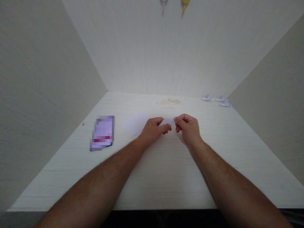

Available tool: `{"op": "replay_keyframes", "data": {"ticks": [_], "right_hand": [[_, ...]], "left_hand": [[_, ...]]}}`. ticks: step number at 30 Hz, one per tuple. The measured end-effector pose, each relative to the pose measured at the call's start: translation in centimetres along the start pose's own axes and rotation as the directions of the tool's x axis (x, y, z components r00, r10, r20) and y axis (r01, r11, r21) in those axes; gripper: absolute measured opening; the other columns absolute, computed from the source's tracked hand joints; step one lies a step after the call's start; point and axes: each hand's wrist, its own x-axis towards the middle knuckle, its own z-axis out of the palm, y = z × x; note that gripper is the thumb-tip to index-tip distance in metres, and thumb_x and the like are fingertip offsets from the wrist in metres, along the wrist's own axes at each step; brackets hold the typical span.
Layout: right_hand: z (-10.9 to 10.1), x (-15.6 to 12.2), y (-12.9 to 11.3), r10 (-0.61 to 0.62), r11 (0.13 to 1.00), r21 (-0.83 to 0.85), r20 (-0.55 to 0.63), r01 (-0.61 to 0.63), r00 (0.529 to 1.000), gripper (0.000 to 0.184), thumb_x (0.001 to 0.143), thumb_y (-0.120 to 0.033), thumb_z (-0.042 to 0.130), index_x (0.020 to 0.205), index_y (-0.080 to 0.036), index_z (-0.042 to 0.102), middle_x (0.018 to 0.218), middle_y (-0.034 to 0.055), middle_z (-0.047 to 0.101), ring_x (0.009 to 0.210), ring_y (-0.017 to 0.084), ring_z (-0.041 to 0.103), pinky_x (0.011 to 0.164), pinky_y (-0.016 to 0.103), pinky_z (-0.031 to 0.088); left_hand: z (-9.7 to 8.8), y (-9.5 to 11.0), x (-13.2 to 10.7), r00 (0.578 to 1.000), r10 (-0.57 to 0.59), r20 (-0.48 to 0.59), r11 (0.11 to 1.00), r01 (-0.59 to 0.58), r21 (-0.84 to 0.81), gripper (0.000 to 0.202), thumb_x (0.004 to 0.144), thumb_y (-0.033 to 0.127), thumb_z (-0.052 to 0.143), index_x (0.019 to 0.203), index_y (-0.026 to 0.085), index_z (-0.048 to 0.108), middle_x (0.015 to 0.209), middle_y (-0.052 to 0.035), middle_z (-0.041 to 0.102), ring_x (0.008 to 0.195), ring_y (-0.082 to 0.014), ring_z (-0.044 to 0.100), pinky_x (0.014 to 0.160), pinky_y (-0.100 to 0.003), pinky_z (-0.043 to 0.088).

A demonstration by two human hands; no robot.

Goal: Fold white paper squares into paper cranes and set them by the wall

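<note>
Between my two hands is a small piece of folded white paper (168, 121), held just above the white tabletop (163, 171). My left hand (155, 128) grips its left part, thumb in front and fingers behind. At its right corner, my right hand (187, 126) pinches the paper between thumb and forefinger, the other fingers curled in. Larger white sheets (135, 123) lie flat on the table just left of my left hand, partly covered by it. The paper's exact folds are too small to make out.
A flat purple, pixelated object (102, 131) lies at the left, with a tiny orange speck (83, 124) beyond it. Several folded paper birds (223, 101) sit in the back right corner. Walls (163, 57) enclose three sides. A brownish stain (173, 101) marks the back.
</note>
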Motion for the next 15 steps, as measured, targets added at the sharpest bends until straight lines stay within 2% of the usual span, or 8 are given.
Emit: {"op": "replay_keyframes", "data": {"ticks": [8,15], "right_hand": [[-0.3,0.4,0.3,-0.031,0.999,0.013,-0.025,0.032,0.999,0.025,0.075,-0.035,0.073,0.061,-0.02,0.059,0.051,-0.005,0.056,0.041,0.008,0.047,0.043,0.024,0.036],[-0.1,0.2,0.5,0.0,1.0,-0.022,0.106,0.003,0.994,0.029,0.072,-0.038,0.078,0.062,-0.02,0.058,0.048,-0.0053,0.056,0.041,0.008,0.045,0.043,0.024,0.033]], "left_hand": [[0.1,-0.9,0.4,0.998,0.044,-0.043,0.989,-0.049,-0.137,0.029,0.078,0.043,0.071,0.072,0.015,0.068,0.06,-0.0014,0.063,0.056,-0.011,0.054,0.057,-0.024,0.042],[0.1,-1.7,0.8,0.995,0.058,-0.085,0.978,-0.073,-0.194,0.029,0.081,0.042,0.071,0.072,0.015,0.068,0.059,-0.0008,0.062,0.054,-0.0096,0.053,0.055,-0.023,0.041]]}}
